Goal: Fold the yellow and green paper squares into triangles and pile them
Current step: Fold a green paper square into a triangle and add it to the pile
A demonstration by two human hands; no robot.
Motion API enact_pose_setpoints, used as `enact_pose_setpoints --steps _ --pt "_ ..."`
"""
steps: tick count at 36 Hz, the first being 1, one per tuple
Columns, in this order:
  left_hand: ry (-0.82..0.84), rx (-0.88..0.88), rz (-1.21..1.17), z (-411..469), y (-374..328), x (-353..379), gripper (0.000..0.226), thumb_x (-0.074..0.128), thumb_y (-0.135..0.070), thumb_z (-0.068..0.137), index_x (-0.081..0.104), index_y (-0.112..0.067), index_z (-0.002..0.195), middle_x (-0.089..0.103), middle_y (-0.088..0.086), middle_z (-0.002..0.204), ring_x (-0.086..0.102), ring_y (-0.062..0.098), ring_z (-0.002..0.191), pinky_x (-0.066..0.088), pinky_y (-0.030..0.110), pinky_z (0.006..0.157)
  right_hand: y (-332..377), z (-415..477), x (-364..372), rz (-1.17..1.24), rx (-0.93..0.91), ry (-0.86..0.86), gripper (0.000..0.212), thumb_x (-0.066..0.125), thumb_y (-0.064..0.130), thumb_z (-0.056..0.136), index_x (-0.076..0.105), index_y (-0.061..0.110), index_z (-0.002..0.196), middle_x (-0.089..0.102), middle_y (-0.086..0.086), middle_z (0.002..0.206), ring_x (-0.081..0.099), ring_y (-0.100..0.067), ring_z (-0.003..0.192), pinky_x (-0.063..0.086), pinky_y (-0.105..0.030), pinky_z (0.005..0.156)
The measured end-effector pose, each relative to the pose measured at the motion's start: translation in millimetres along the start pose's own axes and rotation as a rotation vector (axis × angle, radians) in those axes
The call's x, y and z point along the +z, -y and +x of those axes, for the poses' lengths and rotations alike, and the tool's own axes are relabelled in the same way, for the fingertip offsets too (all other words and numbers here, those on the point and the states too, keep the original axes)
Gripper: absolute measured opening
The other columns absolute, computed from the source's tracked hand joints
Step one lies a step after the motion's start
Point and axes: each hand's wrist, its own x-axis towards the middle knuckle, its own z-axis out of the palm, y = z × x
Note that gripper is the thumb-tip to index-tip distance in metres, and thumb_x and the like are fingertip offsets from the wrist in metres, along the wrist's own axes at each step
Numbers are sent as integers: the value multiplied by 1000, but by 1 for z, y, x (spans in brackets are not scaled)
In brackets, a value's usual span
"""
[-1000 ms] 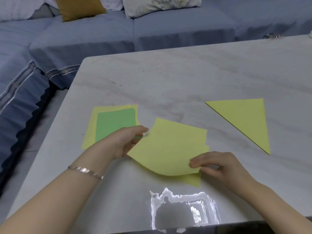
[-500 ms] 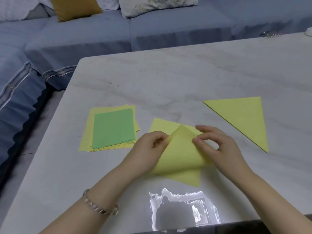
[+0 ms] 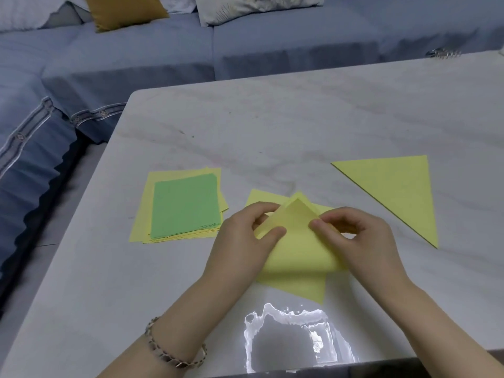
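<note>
Yellow sheet, just right of paper stack: flap loose a second ago, now folded over, corner meeting far corner. Left hand and right hand each pinch flap edge. Crease probably unpressed. Finished triangle farther right.

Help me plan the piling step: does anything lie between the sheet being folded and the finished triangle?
Nothing visible does. Only bare table lies between the yellow sheet, held by left hand and right hand, and the folded triangle. The unfolded stack sits on the opposite side.
</note>
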Motion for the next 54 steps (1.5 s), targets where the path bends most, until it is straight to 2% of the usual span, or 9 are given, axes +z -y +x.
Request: enact_pose_setpoints --steps 4,7,12,17,23,26,30,41,54 --pt "-56 -13 -107 -1 -2 5 38 74 -13 77 61 -47 88 57 -13 68 51 -5 64 41 7 66 3 1 -3 -11 -12 -58 25 77 13 71 60 31 75 63 22 76 57 0 70 43 -8 66" --pt "-65 -3 -152 -3 -3 6 42 73 -10 76 61 -50 84 61 -14 70 53 -5 65 41 6 68 6 1 -5 -15 -11 -34 34 75 14 72 59 40 84 62 23 77 57 0 71 43 -9 68" --pt "-53 3 -175 -4 -4 5 41 71 -8 78 63 -48 85 62 -41 78 56 -13 74 38 1 70 8 0 -6 -19 -16 1 35 74 13 74 62 45 81 63 26 78 58 -2 73 42 -8 68" --pt "-105 -7 -192 -7 -4 3 37 73 -11 77 65 -46 83 66 -28 77 48 -4 61 38 4 64 10 -1 -4 31 -4 12 32 74 11 74 65 41 79 65 21 76 60 0 71 42 -6 67" --pt "-131 -26 -243 -9 -6 1 34 74 -9 75 67 -41 80 66 -27 87 60 -14 81 40 0 71 13 -2 -4 69 -8 43 32 73 9 75 67 40 80 65 24 73 61 3 71 42 -5 68" --pt "-150 -20 -254 -10 -6 0 33 75 -9 74 67 -41 78 67 -29 80 60 -14 80 39 0 70 15 -4 -4 72 -17 60 35 71 8 76 66 42 82 67 23 77 61 2 72 41 -4 68" --pt "-158 4 -258 -11 -7 1 33 73 -8 76 68 -41 73 68 -25 76 56 -6 67 39 3 67 17 -4 -5 71 -23 51 31 70 8 77 67 39 80 67 22 83 61 2 73 42 -4 66" --pt "-135 36 -256 -13 -7 1 34 70 -6 79 69 -39 76 68 -16 83 58 -3 74 39 4 69 20 -3 -2 85 -9 51 29 69 8 78 68 38 79 68 23 85 62 3 76 44 -6 67" --pt "-108 -2 -314 -13 -4 0 32 69 -2 78 69 -33 76 68 -25 72 60 -10 71 40 3 67 18 -1 -2 56 -40 83 33 68 9 79 67 42 80 68 22 85 61 1 78 44 -10 70"
